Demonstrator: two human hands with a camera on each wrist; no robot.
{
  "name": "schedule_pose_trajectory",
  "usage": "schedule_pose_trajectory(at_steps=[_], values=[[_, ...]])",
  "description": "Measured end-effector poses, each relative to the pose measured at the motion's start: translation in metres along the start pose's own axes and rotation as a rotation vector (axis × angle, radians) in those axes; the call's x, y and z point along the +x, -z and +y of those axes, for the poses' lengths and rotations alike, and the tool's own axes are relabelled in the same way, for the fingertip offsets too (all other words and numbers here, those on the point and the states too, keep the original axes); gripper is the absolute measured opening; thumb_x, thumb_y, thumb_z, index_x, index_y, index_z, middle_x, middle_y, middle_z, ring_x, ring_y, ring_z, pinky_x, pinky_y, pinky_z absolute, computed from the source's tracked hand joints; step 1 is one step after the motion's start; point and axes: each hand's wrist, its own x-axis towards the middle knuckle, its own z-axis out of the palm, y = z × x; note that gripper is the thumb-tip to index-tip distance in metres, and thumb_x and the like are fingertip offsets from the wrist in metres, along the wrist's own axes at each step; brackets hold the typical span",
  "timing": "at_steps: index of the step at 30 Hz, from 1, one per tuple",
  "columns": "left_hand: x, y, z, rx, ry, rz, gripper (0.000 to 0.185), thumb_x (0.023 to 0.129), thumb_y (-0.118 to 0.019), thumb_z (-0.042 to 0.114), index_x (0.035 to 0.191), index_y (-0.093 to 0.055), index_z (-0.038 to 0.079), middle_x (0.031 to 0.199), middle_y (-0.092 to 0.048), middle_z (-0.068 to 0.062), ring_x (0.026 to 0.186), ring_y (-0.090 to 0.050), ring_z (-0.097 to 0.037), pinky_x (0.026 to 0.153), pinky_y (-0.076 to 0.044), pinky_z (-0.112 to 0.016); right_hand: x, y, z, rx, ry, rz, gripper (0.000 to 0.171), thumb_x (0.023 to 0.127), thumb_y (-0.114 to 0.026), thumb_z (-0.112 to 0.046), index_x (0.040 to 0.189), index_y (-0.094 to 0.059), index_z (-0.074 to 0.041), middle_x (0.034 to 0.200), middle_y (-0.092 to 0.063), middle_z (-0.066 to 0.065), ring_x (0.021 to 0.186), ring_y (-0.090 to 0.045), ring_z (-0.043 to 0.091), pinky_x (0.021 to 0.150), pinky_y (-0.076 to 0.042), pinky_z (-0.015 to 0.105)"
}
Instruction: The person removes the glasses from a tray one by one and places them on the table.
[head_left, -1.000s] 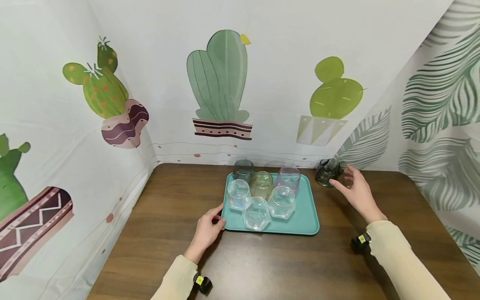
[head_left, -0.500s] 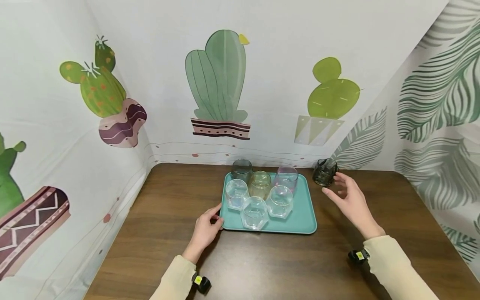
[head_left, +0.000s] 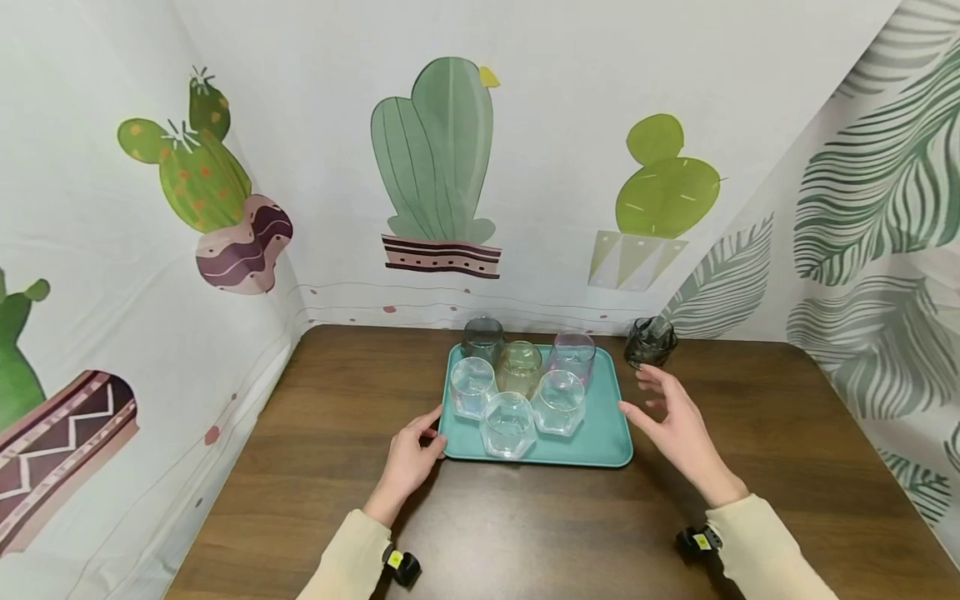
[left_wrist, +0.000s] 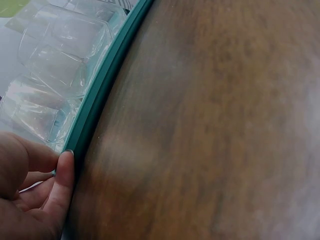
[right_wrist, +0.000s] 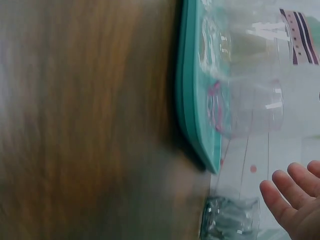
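A teal tray [head_left: 607,429] sits mid-table carrying several glasses: clear ones in front [head_left: 510,423], a yellowish one [head_left: 522,367], a pink one [head_left: 573,354] and a grey one [head_left: 483,337] behind. My left hand [head_left: 414,454] holds the tray's left front edge [left_wrist: 95,100], thumb [left_wrist: 62,180] against the rim. My right hand [head_left: 670,421] hovers open just right of the tray, fingers spread, holding nothing. A dark smoky glass [head_left: 649,342] stands alone on the table beyond that hand; it also shows in the right wrist view [right_wrist: 231,221].
The dark wooden table [head_left: 525,533] is walled by cactus-print cloth at the back and left and leaf-print cloth on the right. Bare wood lies in front of the tray and to both sides.
My right hand has drawn back from the dark glass, leftward and toward me, to the tray's right edge. The dark glass stays where it stood. The left hand has not moved.
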Motion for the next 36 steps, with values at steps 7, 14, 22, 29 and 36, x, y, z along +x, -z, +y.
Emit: schedule_pose_trajectory(at_steps=[7, 14, 22, 29, 36], values=[[0.000, 0.000, -0.001, 0.010, -0.018, 0.009, 0.048, 0.086, -0.064, 0.004, 0.133, -0.054, 0.010, 0.109, -0.062, -0.012, 0.064, -0.062, -0.009, 0.056, -0.054, -0.020, -0.005, -0.013, -0.013, 0.011, 0.030, -0.047, 0.069, 0.081, -0.074, -0.029, 0.138, -0.041, -0.012, 0.127, -0.051, 0.008, 0.109, -0.052, 0.022, 0.081, -0.049, 0.025], [0.000, 0.000, -0.002, 0.006, -0.021, 0.005, 0.048, 0.086, -0.063, 0.003, 0.133, -0.054, 0.009, 0.106, -0.062, -0.013, 0.064, -0.062, -0.009, 0.056, -0.053, -0.020, -0.008, -0.027, -0.022, 0.048, 0.030, -0.102, 0.067, 0.080, -0.074, -0.031, 0.137, -0.042, -0.016, 0.130, -0.050, 0.006, 0.111, -0.053, 0.024, 0.084, -0.051, 0.037], [0.000, 0.000, -0.001, 0.009, -0.027, 0.002, 0.047, 0.086, -0.063, 0.004, 0.132, -0.054, 0.009, 0.102, -0.062, -0.013, 0.063, -0.061, -0.009, 0.056, -0.053, -0.020, -0.008, -0.043, -0.029, 0.057, 0.049, -0.166, 0.076, 0.078, -0.074, -0.039, 0.140, -0.039, -0.012, 0.134, -0.045, 0.006, 0.113, -0.051, 0.026, 0.084, -0.050, 0.045], [-0.001, 0.000, 0.001, 0.006, -0.033, 0.004, 0.047, 0.086, -0.063, 0.003, 0.132, -0.054, 0.007, 0.100, -0.062, -0.014, 0.062, -0.061, -0.009, 0.056, -0.053, -0.020, -0.004, -0.055, -0.031, 0.071, 0.037, -0.188, 0.080, 0.078, -0.073, -0.044, 0.142, -0.035, -0.015, 0.137, -0.043, 0.007, 0.115, -0.049, 0.023, 0.085, -0.050, 0.047], [-0.002, 0.000, 0.000, -0.001, -0.035, -0.001, 0.047, 0.087, -0.063, 0.004, 0.133, -0.054, 0.007, 0.101, -0.061, -0.014, 0.064, -0.061, -0.009, 0.056, -0.053, -0.020, 0.001, -0.065, -0.032, 0.077, -0.008, -0.180, 0.082, 0.077, -0.072, -0.048, 0.142, -0.035, -0.016, 0.136, -0.043, 0.007, 0.110, -0.049, 0.021, 0.085, -0.051, 0.045]])
